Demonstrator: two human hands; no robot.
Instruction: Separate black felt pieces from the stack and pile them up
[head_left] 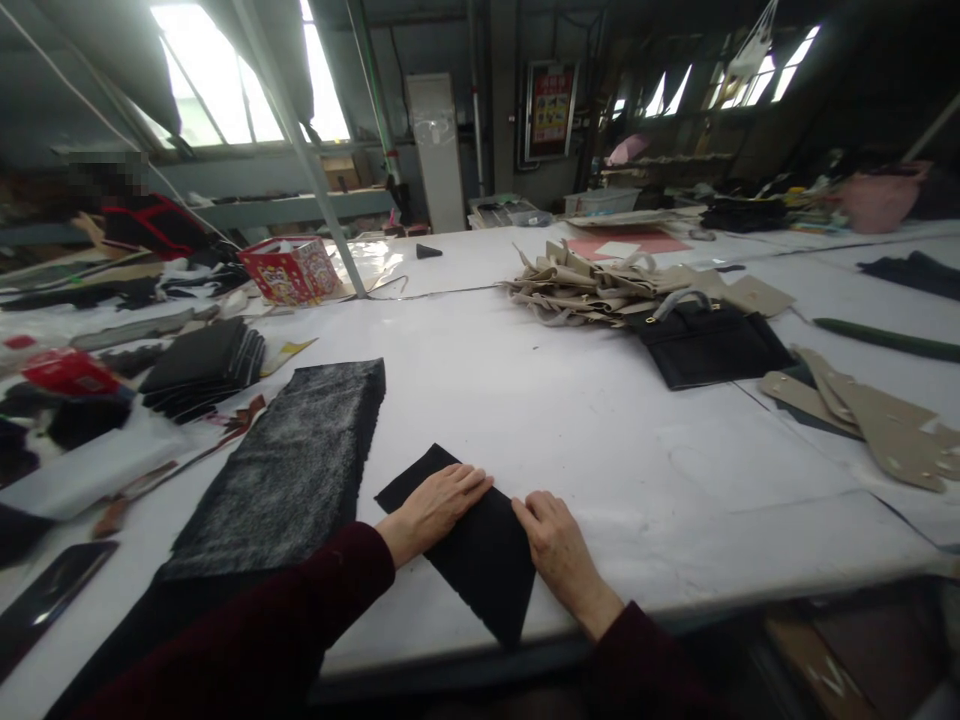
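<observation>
A dark piece of black fabric (487,560) lies aslant at the table's front edge, one corner reaching the rim. My left hand (442,505) rests flat across its upper part, fingers stretched out and pressing on it. At the fabric's right edge, my right hand (556,545) has bent fingers, with the thumb and fingertips closed on the border; part of that grip is hidden. To the left of my hands is a thick stack of black, fuzzy grey-topped material (289,465), partly covered by my left sleeve.
A black bag (712,345) with a grey handle lies beside a heap of beige pieces (592,285). More beige pieces (877,415) lie at right. Left are a red patterned box (291,272), a black stack (202,365) and a phone (56,590). A person (142,225) is behind.
</observation>
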